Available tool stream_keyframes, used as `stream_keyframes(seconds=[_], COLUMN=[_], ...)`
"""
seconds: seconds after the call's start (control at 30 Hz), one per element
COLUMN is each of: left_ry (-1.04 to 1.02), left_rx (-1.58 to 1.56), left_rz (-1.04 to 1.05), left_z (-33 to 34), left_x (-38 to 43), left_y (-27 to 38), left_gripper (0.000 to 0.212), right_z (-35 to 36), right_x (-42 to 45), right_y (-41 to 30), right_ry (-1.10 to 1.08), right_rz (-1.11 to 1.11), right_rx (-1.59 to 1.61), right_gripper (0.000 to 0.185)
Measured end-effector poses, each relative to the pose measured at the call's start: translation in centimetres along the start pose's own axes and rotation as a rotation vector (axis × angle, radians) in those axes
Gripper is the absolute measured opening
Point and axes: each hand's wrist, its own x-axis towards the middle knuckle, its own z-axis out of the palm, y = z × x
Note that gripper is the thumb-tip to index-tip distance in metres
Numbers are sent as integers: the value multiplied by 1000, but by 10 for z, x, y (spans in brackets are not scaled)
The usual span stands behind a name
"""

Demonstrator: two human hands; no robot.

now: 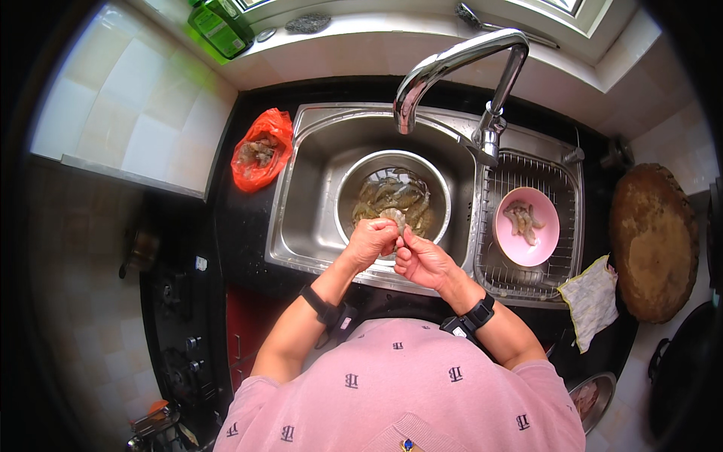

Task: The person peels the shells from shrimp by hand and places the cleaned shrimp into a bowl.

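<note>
Between my two hands a raw shrimp is held over the near rim of a round steel basin. The fingers of my left hand close on its upper part, and my right hand pinches its lower end. Several unpeeled shrimp lie in water in the basin, which stands in the large sink bowl. A pink bowl with several peeled shrimp rests on the wire rack to the right. An orange-red plastic bag holding shrimp shells or heads lies left of the sink.
A chrome faucet arches over the sink. A wire rack lines the small bowl. At the right are a cloth and a round wooden chopping board. A green bottle stands on the sill; a gas stove is at the left.
</note>
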Motion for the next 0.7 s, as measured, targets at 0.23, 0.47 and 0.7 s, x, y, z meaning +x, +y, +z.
stream_keyframes(seconds=[0.23,0.47,0.7], left_ry=[-9,-27,-44], left_rx=[-181,-179,-95], left_rz=[-2,33,65], left_z=[15,2,6], left_x=[-5,-2,-4], left_y=[12,-3,4], left_gripper=[10,13,12], right_z=[-1,12,4], right_x=[1,-2,-6], right_y=[-6,-7,-11], right_ry=[-86,40,35], right_rz=[72,47,49], right_rx=[113,-67,-19], right_gripper=[31,31,30])
